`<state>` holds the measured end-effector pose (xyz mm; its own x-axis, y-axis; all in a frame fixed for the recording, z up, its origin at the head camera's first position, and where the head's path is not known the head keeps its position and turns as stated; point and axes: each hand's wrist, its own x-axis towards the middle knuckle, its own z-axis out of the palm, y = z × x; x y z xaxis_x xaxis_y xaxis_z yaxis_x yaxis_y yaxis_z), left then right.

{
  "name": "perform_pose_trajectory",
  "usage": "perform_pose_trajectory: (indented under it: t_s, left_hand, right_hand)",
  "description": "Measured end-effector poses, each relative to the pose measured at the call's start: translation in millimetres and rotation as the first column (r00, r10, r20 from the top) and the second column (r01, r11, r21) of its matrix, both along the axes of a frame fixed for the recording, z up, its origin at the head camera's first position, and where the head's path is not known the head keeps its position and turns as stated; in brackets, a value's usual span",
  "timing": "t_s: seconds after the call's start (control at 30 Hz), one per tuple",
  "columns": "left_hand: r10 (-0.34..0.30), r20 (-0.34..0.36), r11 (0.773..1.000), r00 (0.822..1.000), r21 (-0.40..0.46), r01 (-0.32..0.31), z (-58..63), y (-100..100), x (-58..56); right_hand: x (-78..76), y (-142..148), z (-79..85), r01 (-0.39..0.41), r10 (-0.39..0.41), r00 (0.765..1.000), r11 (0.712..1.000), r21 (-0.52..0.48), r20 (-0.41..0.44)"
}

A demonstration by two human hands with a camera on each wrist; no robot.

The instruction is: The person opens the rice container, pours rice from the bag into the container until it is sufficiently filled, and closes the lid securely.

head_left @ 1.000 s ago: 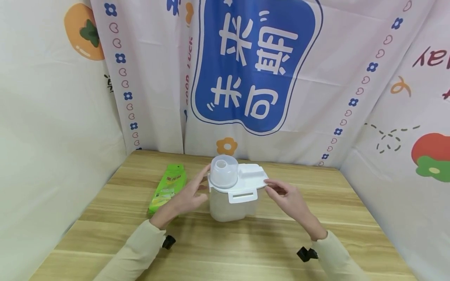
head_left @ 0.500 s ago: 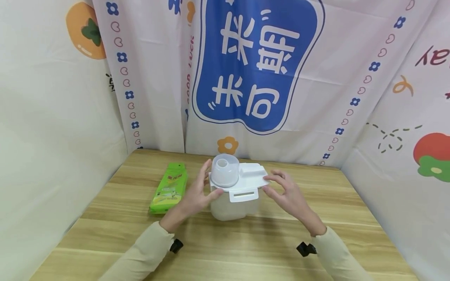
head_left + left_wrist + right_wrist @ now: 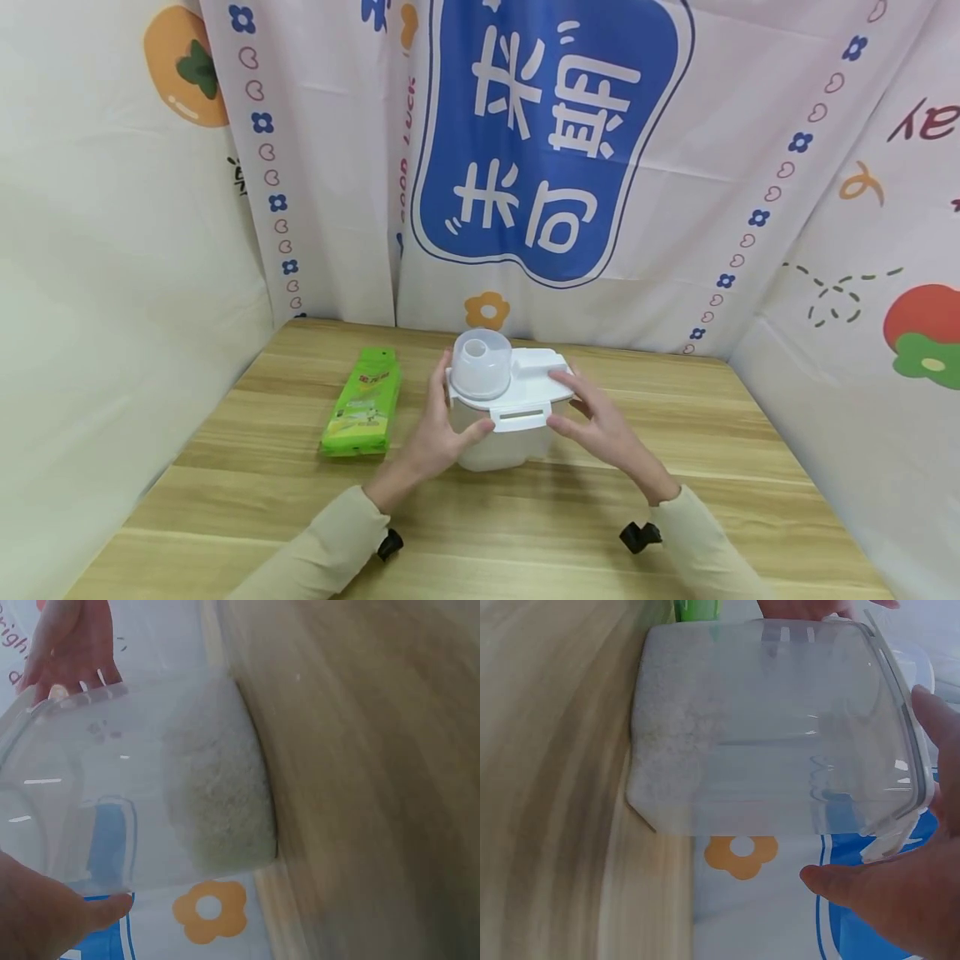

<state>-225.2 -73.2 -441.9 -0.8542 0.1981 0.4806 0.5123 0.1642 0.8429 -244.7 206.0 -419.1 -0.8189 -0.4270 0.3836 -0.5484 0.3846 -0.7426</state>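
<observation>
On the table stands a white-lidded clear storage container [image 3: 487, 446], with white grain-like contents [image 3: 225, 772] in its lower part. A clear cup [image 3: 480, 367] with a white inner tube sits upside down on the left of the lid [image 3: 525, 390]. My left hand [image 3: 442, 429] lies along the container's left side, its thumb [image 3: 109, 911] at the front wall. At the right, my right hand [image 3: 607, 421] is spread around the lid's corner, a finger [image 3: 934, 716] touching the lid. Its thumb [image 3: 832, 883] looks apart from the wall in the right wrist view.
A bright green packet [image 3: 363, 404] with printing lies on the wooden table [image 3: 600, 533], left of the container. Printed white cloth [image 3: 337, 167] hangs behind and on both sides of the table. Black wrist-camera mounts [image 3: 641, 537] stick out at the cuffs.
My left hand has moved right and closer along the container, its thumb now across the front. My right fingers have shifted further onto the lid. The container and packet have stayed put.
</observation>
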Motion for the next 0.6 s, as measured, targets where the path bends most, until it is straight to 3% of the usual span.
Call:
perform_pose_trajectory:
  t_s: [0.17, 0.4, 0.6]
  left_hand:
    - [0.032, 0.019, 0.999, 0.999, -0.025, -0.031, -0.8, 4, 3.9]
    - [0.084, 0.042, 0.994, 0.996, -0.076, -0.081, -4.0, 7, 6.6]
    - [0.1, 0.024, 0.992, 0.995, -0.086, -0.097, -8.4, 9, 5.5]
  right_hand:
    - [2.0, -2, -6.5, 0.003, -0.002, 0.999, 1.0, -0.02, 0.054]
    - [4.1, -7, -11.1, -0.067, 0.077, 0.991, 0.994, -0.092, 0.107]
    - [6.3, -10, -12.8, -0.038, 0.051, 0.992, 0.993, -0.115, 0.114]
